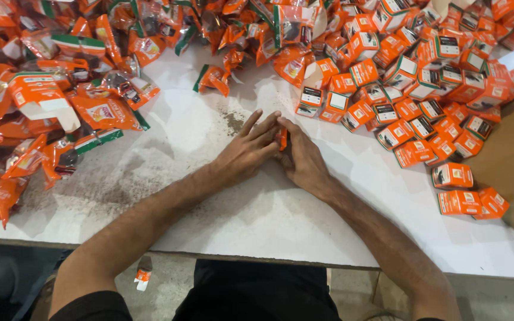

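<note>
hands: two, both the person's own, pressed together mid-surface, left hand and right hand side by side

left grip: fingers stretched out flat, touching the small orange item, not really wrapped round it

right grip: curled in against that same item, pinching it between the two hands as far as I can see

the item: one, tiny and orange, mostly hidden between the fingers, just above the white surface; can't tell if it's a box or a sachet

boxes: way too many to count, a big heap of small orange boxes on the right, a few loose ones near the right forearm; the flaps I can make out look closed, contents not visible

pouches: another uncountable heap, orange plastic pouches on the left, dark stuff showing through the clear parts

dust: dark powder scattered on the surface by the left fingertips

floor: one stray orange-and-white packet lying under the surface edge
</note>
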